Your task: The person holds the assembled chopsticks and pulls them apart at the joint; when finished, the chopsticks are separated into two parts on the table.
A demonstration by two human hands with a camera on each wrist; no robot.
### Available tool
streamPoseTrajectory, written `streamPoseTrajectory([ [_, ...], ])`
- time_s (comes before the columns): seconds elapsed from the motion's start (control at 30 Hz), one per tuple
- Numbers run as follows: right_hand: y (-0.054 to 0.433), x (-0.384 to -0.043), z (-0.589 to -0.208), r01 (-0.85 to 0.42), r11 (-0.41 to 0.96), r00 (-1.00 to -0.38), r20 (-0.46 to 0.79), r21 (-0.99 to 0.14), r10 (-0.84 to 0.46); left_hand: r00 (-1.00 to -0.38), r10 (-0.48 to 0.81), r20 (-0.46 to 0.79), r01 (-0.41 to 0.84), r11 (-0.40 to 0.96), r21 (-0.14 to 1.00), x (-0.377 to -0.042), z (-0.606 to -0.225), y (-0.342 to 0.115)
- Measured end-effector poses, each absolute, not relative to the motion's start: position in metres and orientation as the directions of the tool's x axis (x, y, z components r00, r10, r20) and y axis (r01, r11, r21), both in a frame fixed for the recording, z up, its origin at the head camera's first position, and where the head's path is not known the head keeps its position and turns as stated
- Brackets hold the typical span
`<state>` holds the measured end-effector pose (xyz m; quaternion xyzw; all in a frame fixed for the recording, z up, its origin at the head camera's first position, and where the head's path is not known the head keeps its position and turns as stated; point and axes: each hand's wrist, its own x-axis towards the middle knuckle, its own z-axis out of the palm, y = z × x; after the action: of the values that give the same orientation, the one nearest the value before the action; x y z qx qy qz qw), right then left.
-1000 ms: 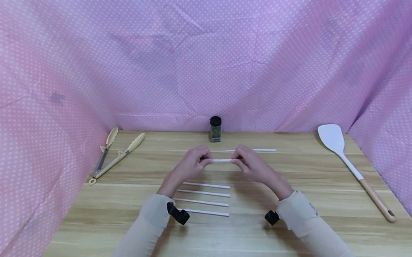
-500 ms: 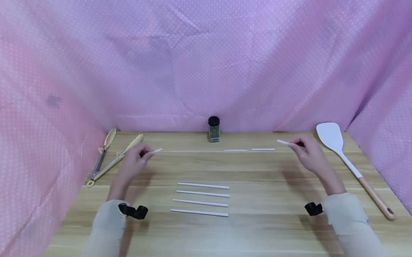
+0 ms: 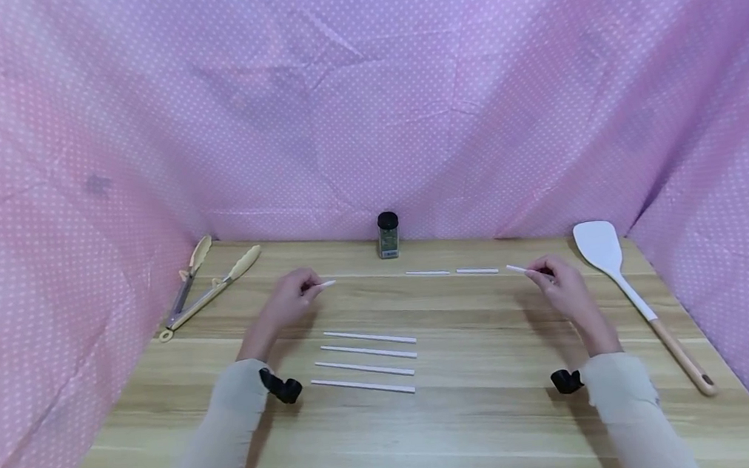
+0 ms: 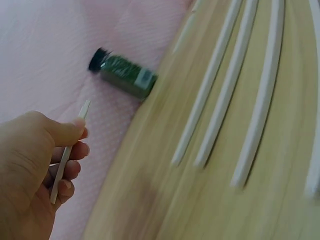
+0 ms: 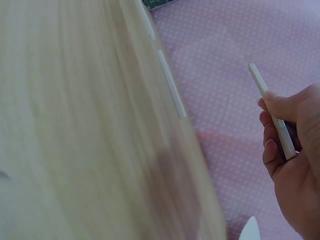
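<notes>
My left hand [image 3: 296, 298] pinches a short, thin piece of pale chopstick [image 4: 70, 150] between thumb and fingers, its tip pointing up and away. At the right, my right hand [image 3: 561, 284] grips another, slightly thicker chopstick piece [image 5: 272, 112]; its lower end lies against the palm. Both hands are raised over the far part of the table. Between them lie two more short pieces end to end, a thinner piece [image 3: 428, 273] and a thicker piece [image 3: 477, 271] with a small gap. Several whole white chopsticks [image 3: 368, 354] lie in a row nearer the front.
A black-capped spice jar [image 3: 389, 236] stands at the table's back edge. Cream-tipped tongs [image 3: 209, 297] lie spread at the back left. Along the right side is a white turner [image 3: 606, 251] with a wooden handle. Pink dotted cloth [image 3: 364, 116] surrounds the wooden table [image 3: 471, 426].
Earlier, both hands held one stick's ends together at the middle. They then moved apart with a piece each. Since then, the left hand has come back rightward; the right has hardly moved.
</notes>
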<state>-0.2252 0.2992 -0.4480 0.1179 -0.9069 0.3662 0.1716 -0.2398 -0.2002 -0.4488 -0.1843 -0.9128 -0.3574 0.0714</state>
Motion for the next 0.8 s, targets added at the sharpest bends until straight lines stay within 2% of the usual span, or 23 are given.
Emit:
streamPoseTrajectory([
  [0.23, 0.296, -0.235, -0.469, -0.285, 0.751, -0.953, 0.26, -0.596, -0.155, -0.903, 0.387, 0.189, 0.415, 0.669, 0.616, -0.255, -0.459, -0.138],
  [0.53, 0.275, -0.246, -0.482, -0.336, 0.745, -0.941, 0.248, -0.577, -0.232, -0.893, 0.439, 0.099, 0.406, 0.691, 0.597, -0.267, -0.472, -0.071],
  [0.8, 0.264, -0.257, -0.484, -0.317, 0.742, -0.948, 0.215, -0.59, -0.234, -0.888, 0.416, 0.195, 0.449, 0.693, 0.565, -0.272, -0.48, -0.032],
])
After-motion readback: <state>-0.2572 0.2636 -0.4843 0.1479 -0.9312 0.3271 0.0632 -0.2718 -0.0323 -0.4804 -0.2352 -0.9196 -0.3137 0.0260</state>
